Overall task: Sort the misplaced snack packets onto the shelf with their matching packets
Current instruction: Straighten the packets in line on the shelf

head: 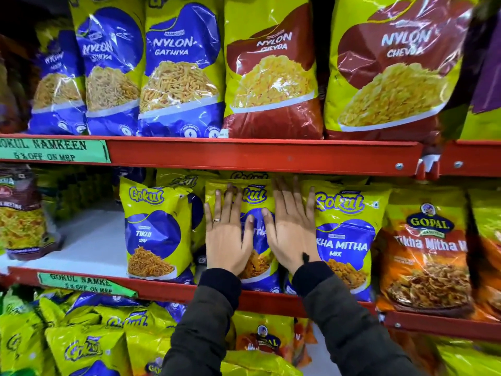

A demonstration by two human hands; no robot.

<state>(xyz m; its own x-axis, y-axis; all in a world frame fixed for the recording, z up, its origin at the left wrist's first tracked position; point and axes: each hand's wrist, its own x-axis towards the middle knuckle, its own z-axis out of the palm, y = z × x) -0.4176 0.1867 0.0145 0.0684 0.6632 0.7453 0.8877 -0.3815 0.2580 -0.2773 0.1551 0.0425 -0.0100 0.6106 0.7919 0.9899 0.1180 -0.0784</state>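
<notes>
My left hand (226,234) and my right hand (291,229) lie flat, fingers spread, against the front of a yellow-and-blue Gokul packet (257,202) standing on the middle shelf (260,295). Neither hand grips it; the palms press on its face. To its right stands a matching Gokul Tikha Mitha Mix packet (345,240). On its left is a Gokul Tikhi Sev packet (156,232). An orange Gopal Tikha Mitha packet (425,253) stands further right.
The top shelf holds large Nylon Gathiya packets (179,69) and Nylon Chevda packets (273,69). A bare white shelf patch (92,240) lies left of the Tikhi Sev packet. Below, several Gokul packets (81,346) and a Gopal packet (264,340) lie piled.
</notes>
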